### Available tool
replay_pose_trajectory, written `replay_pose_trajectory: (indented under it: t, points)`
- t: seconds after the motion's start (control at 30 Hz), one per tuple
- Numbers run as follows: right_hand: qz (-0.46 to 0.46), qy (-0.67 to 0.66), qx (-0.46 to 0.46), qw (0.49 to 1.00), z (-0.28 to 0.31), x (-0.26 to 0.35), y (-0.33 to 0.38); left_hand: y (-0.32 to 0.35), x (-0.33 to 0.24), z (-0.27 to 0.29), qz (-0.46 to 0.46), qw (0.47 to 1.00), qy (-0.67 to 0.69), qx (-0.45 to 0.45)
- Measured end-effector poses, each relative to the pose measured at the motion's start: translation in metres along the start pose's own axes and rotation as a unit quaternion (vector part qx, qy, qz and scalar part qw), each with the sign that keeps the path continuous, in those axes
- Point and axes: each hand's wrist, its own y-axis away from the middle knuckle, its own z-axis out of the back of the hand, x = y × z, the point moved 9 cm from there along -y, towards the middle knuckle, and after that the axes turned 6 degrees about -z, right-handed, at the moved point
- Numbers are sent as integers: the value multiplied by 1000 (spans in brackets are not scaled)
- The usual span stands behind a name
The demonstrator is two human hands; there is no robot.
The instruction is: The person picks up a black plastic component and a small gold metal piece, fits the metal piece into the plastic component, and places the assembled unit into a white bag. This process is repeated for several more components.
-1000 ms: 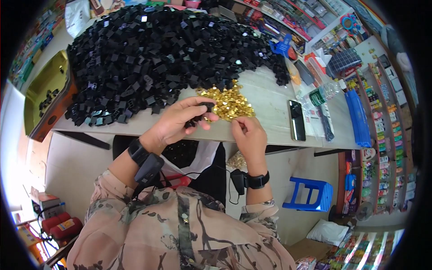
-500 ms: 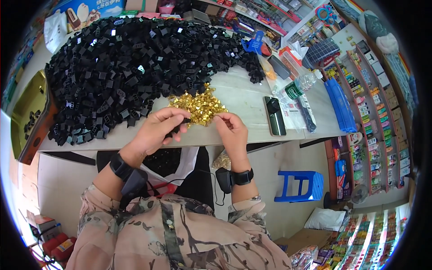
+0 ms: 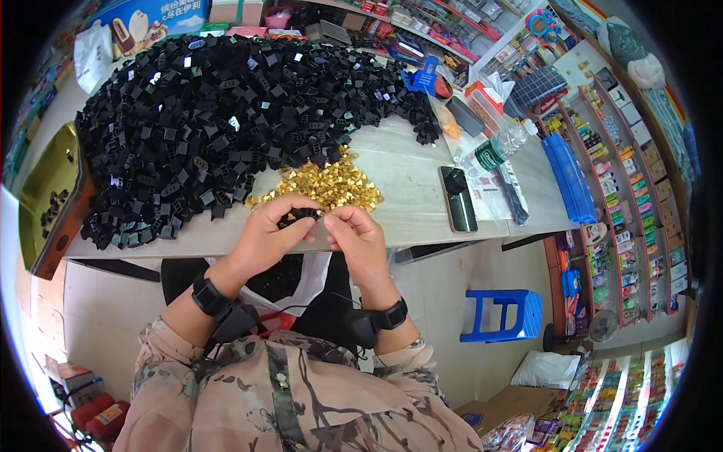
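My left hand (image 3: 273, 235) is closed round a small black plastic piece (image 3: 295, 217), partly hidden by the fingers. My right hand (image 3: 355, 235) has thumb and forefinger pinched right beside that piece; what sits between these fingertips is too small to make out. Just beyond both hands lies a loose pile of small shiny gold pieces (image 3: 331, 183). Behind it and to the left spreads a large heap of black plastic pieces (image 3: 203, 113), square and slotted, on the pale table (image 3: 399, 166).
At the left table edge stands a gold-lined box (image 3: 56, 177) with a few black pieces inside. To the right are a dark phone (image 3: 459, 199), a plastic bottle (image 3: 501, 151) and a blue case (image 3: 568, 177). An open white bag (image 3: 312, 282) sits below the table edge; a blue stool (image 3: 503, 315) stands on the floor.
My right hand has moved left from the gold pile's edge to meet the left hand at the black piece. The gold pile looks more spread out to the left.
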Motion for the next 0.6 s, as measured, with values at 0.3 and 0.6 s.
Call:
replay_pose_trajectory:
  t: [0.3,0.6]
  points:
    - [-23,82,14,996,8,5,9,2,-16,-9,-89,980,-177,24]
    - [-31,139,42,989,8,0,5,7,-28,-12,-193,955,-226,17]
